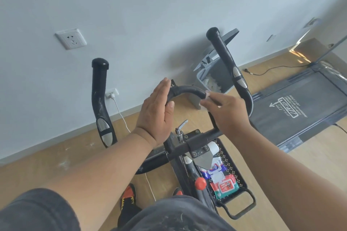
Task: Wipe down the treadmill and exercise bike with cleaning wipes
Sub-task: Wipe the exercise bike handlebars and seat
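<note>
Your arms are bare, no sleeves anywhere. You've got dark grey shorts (169, 215) with pale scuffs, plus black sneakers (128, 198) with orange and yellow bits.

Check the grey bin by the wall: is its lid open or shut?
Open. The grey bin has its lid tipped up toward the wall, and white crumpled material shows inside.

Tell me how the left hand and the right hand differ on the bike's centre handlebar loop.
The left hand lies flat, fingers straight, palm against the left side of the centre handlebar loop; the right hand has its fingers curled, pinching a white wipe against the loop's right end. The left hand holds nothing; the right holds the wipe. Both touch the same black loop.
</note>
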